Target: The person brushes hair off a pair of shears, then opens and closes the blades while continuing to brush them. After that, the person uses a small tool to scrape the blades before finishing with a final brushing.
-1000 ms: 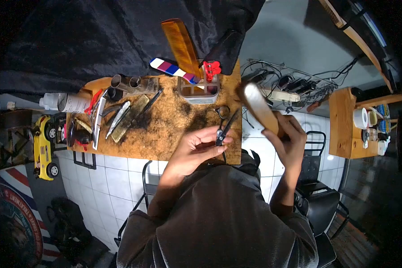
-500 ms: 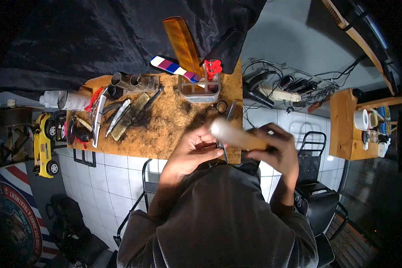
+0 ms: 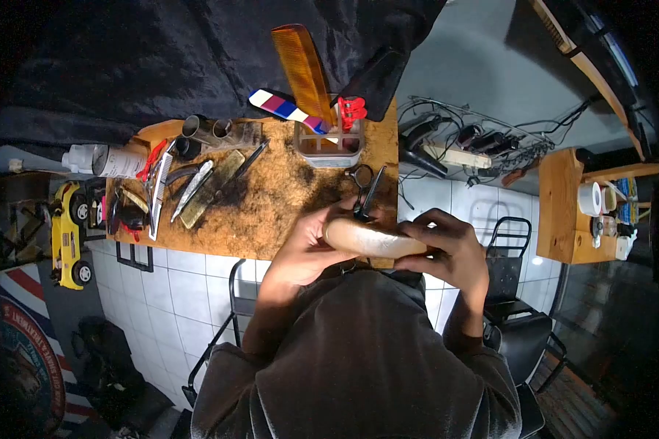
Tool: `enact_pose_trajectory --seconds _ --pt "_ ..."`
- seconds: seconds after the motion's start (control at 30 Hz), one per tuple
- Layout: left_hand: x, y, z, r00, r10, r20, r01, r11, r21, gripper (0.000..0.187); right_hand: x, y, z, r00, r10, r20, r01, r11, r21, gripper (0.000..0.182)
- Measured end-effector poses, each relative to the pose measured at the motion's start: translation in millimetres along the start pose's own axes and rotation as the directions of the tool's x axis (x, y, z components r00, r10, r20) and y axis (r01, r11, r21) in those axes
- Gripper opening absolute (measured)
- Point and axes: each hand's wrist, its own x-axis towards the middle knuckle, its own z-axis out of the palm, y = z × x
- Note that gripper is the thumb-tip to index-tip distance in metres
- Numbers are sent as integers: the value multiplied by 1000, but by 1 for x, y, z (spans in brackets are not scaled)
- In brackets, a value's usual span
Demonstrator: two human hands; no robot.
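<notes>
My right hand (image 3: pixel 450 245) grips the right end of a pale, glossy, curved thing (image 3: pixel 377 241), which looks like a tape roll seen edge-on. Its left end rests against my left hand (image 3: pixel 304 245), whose fingers close around the middle of a pair of scissors (image 3: pixel 362 206). The scissor handles point away from me, while the blades are hidden behind the pale thing. Both hands are above the near right corner of the wooden table (image 3: pixel 285 186). Just beyond them stands a divided clear container (image 3: pixel 328 157) with an amber comb (image 3: pixel 300 66), a striped handle (image 3: pixel 285 110) and red clips (image 3: pixel 353 110).
On the table's left lie a metal comb (image 3: pixel 159 197), a folding razor (image 3: pixel 194 192) and a spray bottle (image 3: pixel 110 161). Dark clippings cover the wood. A black cloth (image 3: pixel 161 66) hangs behind. Hair dryers (image 3: pixel 421 150) hang right; a black chair (image 3: pixel 520 336) stands nearby.
The pale thing has swung down toward me and now covers the scissor blades. My right hand has turned slightly with it; the left has hardly moved.
</notes>
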Motion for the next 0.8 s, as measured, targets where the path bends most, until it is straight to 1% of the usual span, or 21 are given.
enact_pose_trajectory --seconds 0.03,0.07,0.1,0.13,0.17,0.23,0.27,0.3,0.33,0.4,0.43,0.47,0.5,0.53,0.6,0.67,0.7,0.73,0.77,0.8 --pt "0 -1 -6 999 -30 22 29 998 57 53 0 0 0 997 80 -16 -80 996 -42 50" --pt "-1 -1 -7 998 -66 7 66 997 43 55 3 5 1 992 51 -113 -56 998 -42 51" --pt "-2 2 -5 995 -102 -8 102 994 28 57 3 3 2 970 133 -203 -140 990 -17 51" --pt "-2 11 5 989 -141 -53 138 989 -58 60 5 -1 2 934 210 -289 -216 976 12 52" --pt "-1 11 6 990 -135 -41 131 989 -70 60 8 -5 2 908 216 -359 -230 973 4 53" --pt "-1 11 7 992 -123 -16 121 988 -94 61 6 -5 -4 939 202 -277 -200 979 36 53" --pt "0 11 3 992 -124 10 124 992 -23 62 5 -3 -8 952 194 -237 -186 981 55 53" --pt "0 8 -4 991 -128 35 127 991 49 64 3 5 -8 988 60 -143 -52 997 61 53" --pt "1 6 -9 989 -136 61 128 985 119 65 1 9 -6 999 19 -30 -15 991 131 53" --pt "1 2 -11 990 -82 112 67 989 130 67 0 12 -1 1000 -4 23 1 991 130 52" --pt "1 2 -10 989 -55 136 37 990 135 68 1 12 0 996 71 -50 -66 993 94 52" --pt "0 4 -8 988 -95 118 85 993 87 67 2 14 2 982 143 -124 -136 989 65 52" --pt "-1 12 -2 986 -134 102 131 991 39 66 7 15 2 969 71 -236 -76 997 -10 52" --pt "-1 17 1 981 -173 89 174 985 -10 65 9 6 0 935 195 -297 -207 978 -7 51" --pt "0 16 1 981 -169 90 173 984 -32 65 11 2 0 897 289 -335 -308 951 -5 52" --pt "-1 16 3 984 -161 77 167 983 -73 64 7 10 0 959 103 -263 -101 995 23 52" --pt "-1 12 -1 988 -135 76 136 991 -16 64 6 11 0 986 41 -159 -25 994 104 53" --pt "-1 3 -7 991 -108 77 105 994 39 64 6 8 -1 998 0 -55 5 995 102 50" --pt "-2 -1 -11 993 -83 79 75 993 95 63 5 7 1 999 37 -29 -34 994 108 50" --pt "-2 1 -10 992 -92 82 87 994 66 63 5 7 3 997 75 -4 -74 991 113 49"
